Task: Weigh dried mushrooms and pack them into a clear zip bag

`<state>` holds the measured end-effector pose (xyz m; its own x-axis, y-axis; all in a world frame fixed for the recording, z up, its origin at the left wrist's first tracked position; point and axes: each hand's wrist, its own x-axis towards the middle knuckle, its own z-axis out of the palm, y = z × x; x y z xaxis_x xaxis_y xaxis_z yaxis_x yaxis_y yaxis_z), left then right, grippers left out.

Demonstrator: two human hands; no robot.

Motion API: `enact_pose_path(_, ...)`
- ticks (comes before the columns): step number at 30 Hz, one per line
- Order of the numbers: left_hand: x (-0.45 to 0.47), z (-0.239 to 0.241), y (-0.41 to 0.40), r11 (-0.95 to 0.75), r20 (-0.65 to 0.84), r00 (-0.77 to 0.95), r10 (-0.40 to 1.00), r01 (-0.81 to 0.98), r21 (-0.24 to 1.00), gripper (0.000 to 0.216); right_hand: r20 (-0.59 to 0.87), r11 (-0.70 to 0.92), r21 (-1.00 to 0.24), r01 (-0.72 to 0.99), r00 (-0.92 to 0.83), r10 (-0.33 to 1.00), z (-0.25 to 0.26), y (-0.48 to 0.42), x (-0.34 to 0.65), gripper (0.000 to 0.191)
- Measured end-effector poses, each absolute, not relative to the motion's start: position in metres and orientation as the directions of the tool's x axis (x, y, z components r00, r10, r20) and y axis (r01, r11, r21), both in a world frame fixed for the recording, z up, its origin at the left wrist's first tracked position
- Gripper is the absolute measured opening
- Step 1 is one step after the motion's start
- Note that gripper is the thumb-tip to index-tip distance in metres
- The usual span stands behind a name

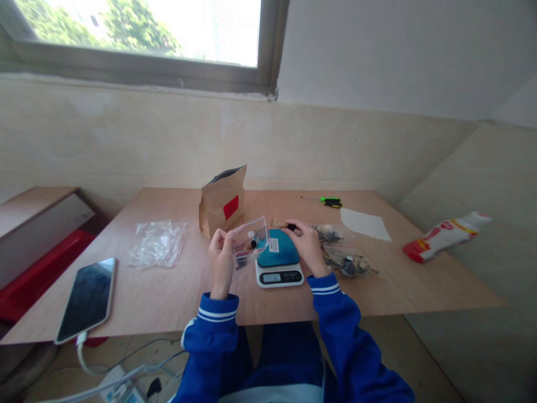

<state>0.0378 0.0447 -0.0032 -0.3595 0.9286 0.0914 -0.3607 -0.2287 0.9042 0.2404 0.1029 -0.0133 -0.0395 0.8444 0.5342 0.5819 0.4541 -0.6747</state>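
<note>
Partly hidden, small clear bag point(251, 239) (contents unclear), left hand point(221, 253) holding, scale point(278, 263) behind.

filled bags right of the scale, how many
2: one filled bag beside the right hand, another nearer the table edge; more may be hidden behind the hand.

Open passage lies along the desk's point(176, 302) near edge between the phone point(87, 298) and the scale point(279, 263). The paper bag point(222, 202) blocks the middle toward the far edge; filled bags point(348, 260) crowd the scale's right side, with bare room beyond toward the right corner.
</note>
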Motion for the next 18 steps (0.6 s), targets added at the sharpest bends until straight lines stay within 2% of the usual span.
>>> enact_pose_path(3,0.039,-0.004,0.047,-0.203,0.067,-0.340,0.938,-0.383,0.901,0.035,0.642,0.557,-0.625,0.547,-0.047,0.766,0.018,0.092,0.232,0.025)
enact_pose_path(5,0.040,-0.004,0.049,-0.229,0.096,-0.359,0.928,-0.347,0.909,0.034,0.664,0.647,-0.546,0.532,-0.195,0.722,0.035,0.085,0.224,0.030)
enact_pose_path(8,0.040,-0.006,0.050,-0.262,0.131,-0.373,0.918,-0.326,0.908,0.034,0.616,0.714,-0.489,0.502,-0.382,0.690,0.045,0.076,0.214,0.043)
enact_pose_path(10,0.040,-0.006,0.050,-0.246,0.115,-0.338,0.934,-0.377,0.893,0.034,0.602,0.695,-0.513,0.504,-0.366,0.710,0.044,0.073,0.212,0.046)
enact_pose_path(14,0.040,-0.006,0.048,-0.227,0.094,-0.319,0.943,-0.410,0.883,0.033,0.605,0.623,-0.640,0.450,-0.206,0.770,0.041,0.068,0.211,0.048)
enact_pose_path(18,0.039,-0.005,0.049,-0.215,0.085,-0.316,0.945,-0.406,0.888,0.034,0.532,0.631,-0.655,0.417,-0.339,0.776,0.041,0.073,0.206,0.052)
